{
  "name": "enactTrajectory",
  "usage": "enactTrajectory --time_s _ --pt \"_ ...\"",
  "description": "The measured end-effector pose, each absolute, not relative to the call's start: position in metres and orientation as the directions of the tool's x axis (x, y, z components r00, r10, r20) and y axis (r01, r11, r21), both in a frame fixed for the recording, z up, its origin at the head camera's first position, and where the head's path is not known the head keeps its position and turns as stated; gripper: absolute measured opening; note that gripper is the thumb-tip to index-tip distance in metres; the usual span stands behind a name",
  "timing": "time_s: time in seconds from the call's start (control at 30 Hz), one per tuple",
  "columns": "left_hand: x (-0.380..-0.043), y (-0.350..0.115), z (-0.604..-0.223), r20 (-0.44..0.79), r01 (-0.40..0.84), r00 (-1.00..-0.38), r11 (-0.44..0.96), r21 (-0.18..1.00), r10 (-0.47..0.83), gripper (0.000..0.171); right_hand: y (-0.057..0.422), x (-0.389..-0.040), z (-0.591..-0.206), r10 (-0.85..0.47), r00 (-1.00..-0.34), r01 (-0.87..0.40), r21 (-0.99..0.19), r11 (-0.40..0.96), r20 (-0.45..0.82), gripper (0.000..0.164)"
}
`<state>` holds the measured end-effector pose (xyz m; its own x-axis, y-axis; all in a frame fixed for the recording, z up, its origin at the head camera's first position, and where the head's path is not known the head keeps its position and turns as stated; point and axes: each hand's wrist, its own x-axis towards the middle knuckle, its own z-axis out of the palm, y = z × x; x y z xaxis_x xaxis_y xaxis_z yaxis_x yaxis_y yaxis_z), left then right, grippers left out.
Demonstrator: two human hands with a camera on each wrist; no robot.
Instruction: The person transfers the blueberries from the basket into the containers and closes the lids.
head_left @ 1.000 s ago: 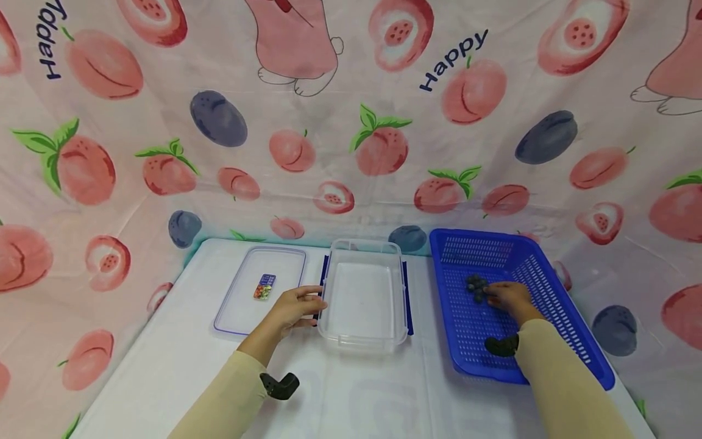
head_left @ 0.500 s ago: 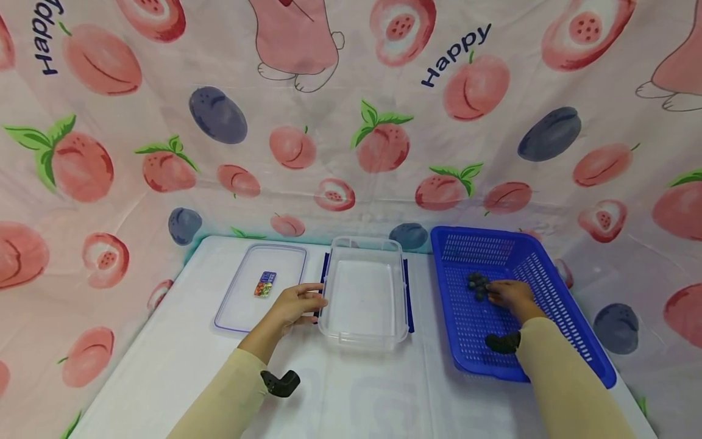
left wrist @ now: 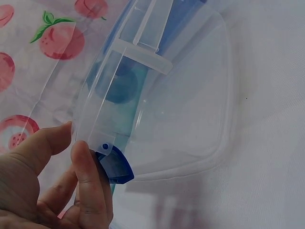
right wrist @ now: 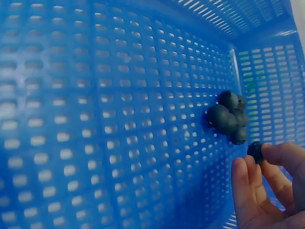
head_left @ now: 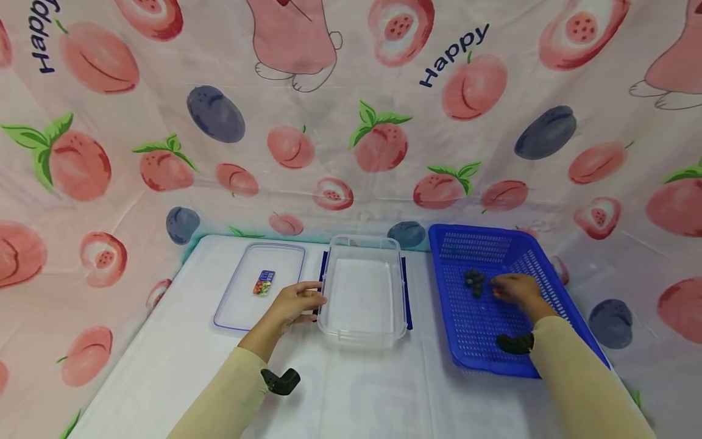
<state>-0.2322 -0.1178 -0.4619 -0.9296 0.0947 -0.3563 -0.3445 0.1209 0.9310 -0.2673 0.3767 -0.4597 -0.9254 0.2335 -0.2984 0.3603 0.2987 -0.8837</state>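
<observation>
Inside the blue basket [head_left: 470, 335], the right hand [head_left: 518, 289] has its grip closed to a pinch, thumb and fingertips on one dark berry [right wrist: 255, 151], which sits just beside, and apart from, the other berries [head_left: 475, 281] clustered on the basket floor. The left hand [head_left: 293, 306] is at the left side of the clear box [head_left: 362, 299]; its grip is loose, thumb and fingers a little apart, fingertips at the blue clip [left wrist: 116, 164], holding nothing firmly. The box stands mid-surface [head_left: 378, 390], its inside bare, between the lid [head_left: 285, 262] on the left and the basket on the right. The lid lies flat with a coloured label [head_left: 264, 283] on it, and the left hand reaches past its near right corner. The basket's left wall and a strip of surface stand between the berries and the box, while the right sleeve [head_left: 581, 372] covers part of the basket's near right rim. A black camera [head_left: 281, 381] juts from the left wrist, and fruit-printed cloth [head_left: 329, 146] hangs behind everything
</observation>
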Motion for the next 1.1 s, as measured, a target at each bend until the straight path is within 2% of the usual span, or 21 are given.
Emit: enactTrajectory --time_s 0.17,0.3,0.5,0.77,1.1 --pt "-0.232 -0.119 -0.461 -0.358 -0.346 -0.93 0.127 0.93 0.084 0.049 0.375 -0.263 -0.451 0.202 -0.955 0.29 -0.827 0.482 -0.218 0.045" --pt "-0.231 -0.12 -0.462 -0.356 -0.344 -0.931 0.126 0.93 0.082 0.049 0.368 -0.259 -0.441 0.152 -0.969 0.245 -0.806 0.539 -0.193 0.05" --pt "-0.231 -0.119 -0.463 -0.355 -0.345 -0.931 0.12 0.931 0.082 0.049 0.351 -0.255 -0.424 0.058 -0.984 0.176 -0.84 0.513 -0.17 0.051" --pt "-0.232 -0.118 -0.464 -0.352 -0.34 -0.933 0.133 0.931 0.078 0.048 0.327 -0.25 -0.409 -0.041 -0.988 0.125 -0.917 0.379 -0.151 0.051" --pt "-0.231 -0.118 -0.463 -0.349 -0.337 -0.933 0.134 0.932 0.084 0.047 0.292 -0.244 -0.395 -0.126 -0.987 0.046 -0.92 0.389 -0.103 0.045"
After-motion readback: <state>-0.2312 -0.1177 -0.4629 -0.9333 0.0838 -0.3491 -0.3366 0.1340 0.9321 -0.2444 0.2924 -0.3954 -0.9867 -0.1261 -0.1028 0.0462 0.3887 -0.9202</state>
